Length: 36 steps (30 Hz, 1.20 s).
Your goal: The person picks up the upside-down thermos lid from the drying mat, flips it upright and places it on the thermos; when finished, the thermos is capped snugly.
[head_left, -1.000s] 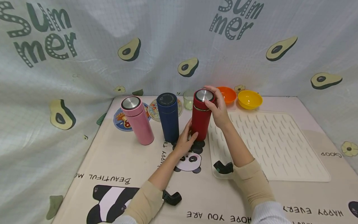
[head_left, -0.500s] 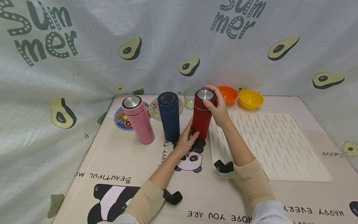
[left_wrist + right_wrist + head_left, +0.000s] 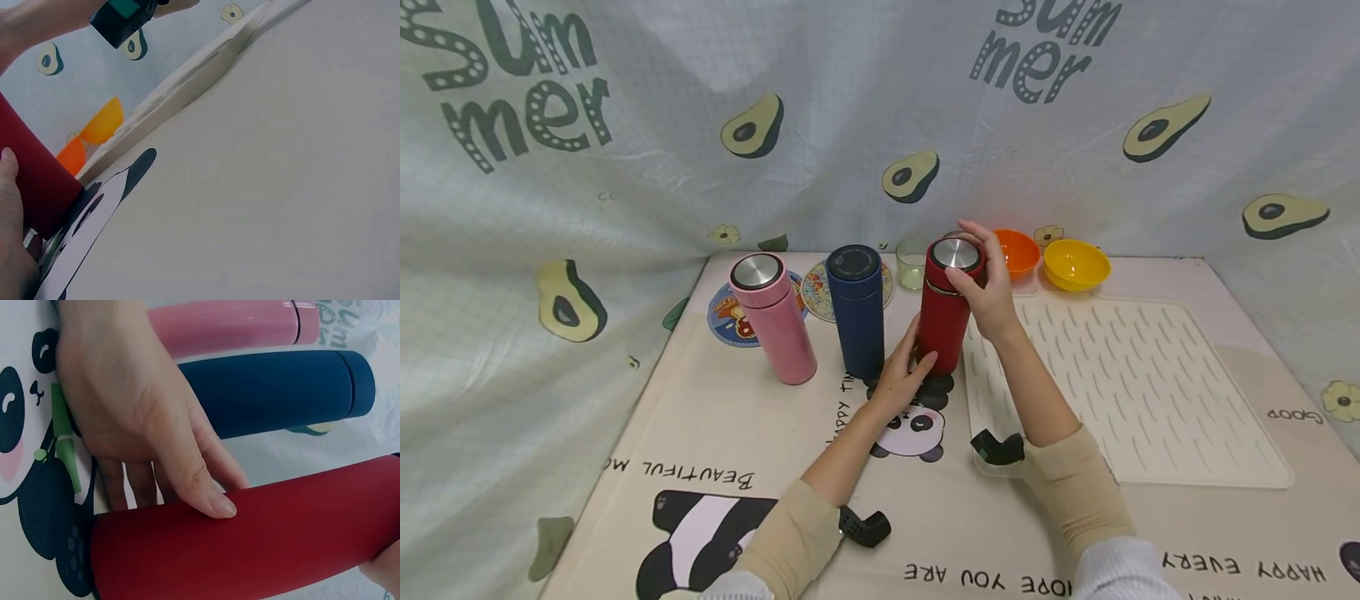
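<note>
A red thermos (image 3: 944,321) with a steel-topped lid stands upright on the table. My left hand (image 3: 897,379) holds its lower body, the thumb across the front; this hand also shows in the right wrist view (image 3: 137,419). Up at the lid (image 3: 956,258), my right hand (image 3: 988,287) has its thumb on the near side and its fingers curved round the far right side, partly hidden. The lid sits on the bottle. To the left stand a dark blue thermos (image 3: 857,312) and a pink thermos (image 3: 775,321), both upright with lids on.
Right of the red thermos lies a cream ridged mat (image 3: 1135,383). Behind are an orange bowl (image 3: 1019,254), a yellow bowl (image 3: 1077,267) and a glass cup (image 3: 912,265). Two round patterned coasters, one blue (image 3: 724,315), one multicoloured (image 3: 817,292), lie behind the other thermoses.
The fingers of my right hand have risen slightly behind the lid, with the thumb still at its near edge. My left hand keeps its hold. The head view has shifted a little.
</note>
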Each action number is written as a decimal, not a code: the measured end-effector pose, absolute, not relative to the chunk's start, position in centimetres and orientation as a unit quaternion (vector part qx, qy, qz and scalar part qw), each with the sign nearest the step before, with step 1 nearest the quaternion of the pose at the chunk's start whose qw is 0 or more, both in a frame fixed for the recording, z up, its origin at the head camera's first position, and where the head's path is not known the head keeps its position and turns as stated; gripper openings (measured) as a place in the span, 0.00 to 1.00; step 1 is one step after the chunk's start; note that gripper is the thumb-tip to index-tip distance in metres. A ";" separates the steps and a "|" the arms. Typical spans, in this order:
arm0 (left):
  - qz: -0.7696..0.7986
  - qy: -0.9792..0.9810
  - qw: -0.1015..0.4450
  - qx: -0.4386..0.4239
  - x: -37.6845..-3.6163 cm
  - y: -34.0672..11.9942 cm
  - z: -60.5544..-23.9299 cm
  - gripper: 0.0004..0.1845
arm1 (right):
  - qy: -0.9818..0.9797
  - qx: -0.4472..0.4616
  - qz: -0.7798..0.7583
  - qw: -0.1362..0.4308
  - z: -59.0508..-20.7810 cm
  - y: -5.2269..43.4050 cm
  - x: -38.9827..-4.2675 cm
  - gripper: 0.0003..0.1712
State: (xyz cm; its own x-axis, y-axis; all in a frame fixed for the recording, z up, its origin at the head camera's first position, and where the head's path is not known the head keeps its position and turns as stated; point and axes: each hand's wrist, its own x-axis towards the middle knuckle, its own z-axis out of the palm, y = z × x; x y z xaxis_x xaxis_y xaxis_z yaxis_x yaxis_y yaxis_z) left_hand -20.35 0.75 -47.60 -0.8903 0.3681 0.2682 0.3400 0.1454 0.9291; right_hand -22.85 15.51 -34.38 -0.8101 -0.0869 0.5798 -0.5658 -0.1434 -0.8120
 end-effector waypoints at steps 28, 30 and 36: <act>0.596 0.769 0.034 0.229 -18.3 0.4 -43.6 0.33 | -0.646 0.246 0.711 0.126 -34.4 16.0 -22.7 0.35; 0.596 0.769 0.029 0.229 -18.8 0.5 -44.8 0.33 | -0.636 0.256 0.718 0.120 -34.5 16.1 -22.7 0.36; 0.593 0.771 0.015 0.231 -20.2 0.7 -47.5 0.34 | -0.640 0.237 0.721 0.118 -34.5 15.9 -22.6 0.34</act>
State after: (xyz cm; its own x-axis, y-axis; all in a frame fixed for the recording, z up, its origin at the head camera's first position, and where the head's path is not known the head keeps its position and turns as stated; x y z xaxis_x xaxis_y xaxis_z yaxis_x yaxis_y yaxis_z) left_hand -20.19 0.73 -47.52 -0.8925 0.3739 0.2521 0.3393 0.1885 0.9216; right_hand -22.63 15.95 -34.50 -0.8598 -0.1332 0.4930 -0.4736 -0.1532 -0.8673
